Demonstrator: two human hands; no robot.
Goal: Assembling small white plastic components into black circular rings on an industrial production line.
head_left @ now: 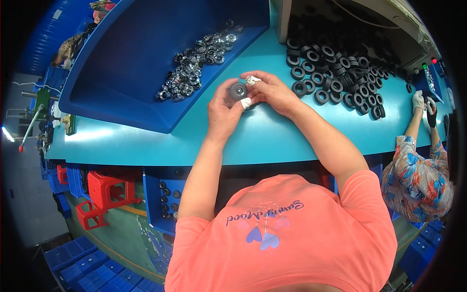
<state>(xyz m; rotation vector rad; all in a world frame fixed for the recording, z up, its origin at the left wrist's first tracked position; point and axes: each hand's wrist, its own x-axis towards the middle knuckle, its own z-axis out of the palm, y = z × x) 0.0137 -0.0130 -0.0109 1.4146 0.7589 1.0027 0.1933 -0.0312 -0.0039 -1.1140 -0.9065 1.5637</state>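
Observation:
Both my hands meet over the teal workbench, holding one small round part, a black ring with a grey metal centre. My left hand cups it from below and the left, its thumb wrapped in white tape. My right hand pinches it from the right, with white tape on a fingertip. A pile of black rubber rings lies on the bench just right of my hands. Shiny metal parts lie heaped in the blue tray to the upper left.
A co-worker in a flowered top works at the right bench edge with gloved hands. Red plastic stools and blue crates stand on the floor lower left. A blue bin under the bench holds several black rings.

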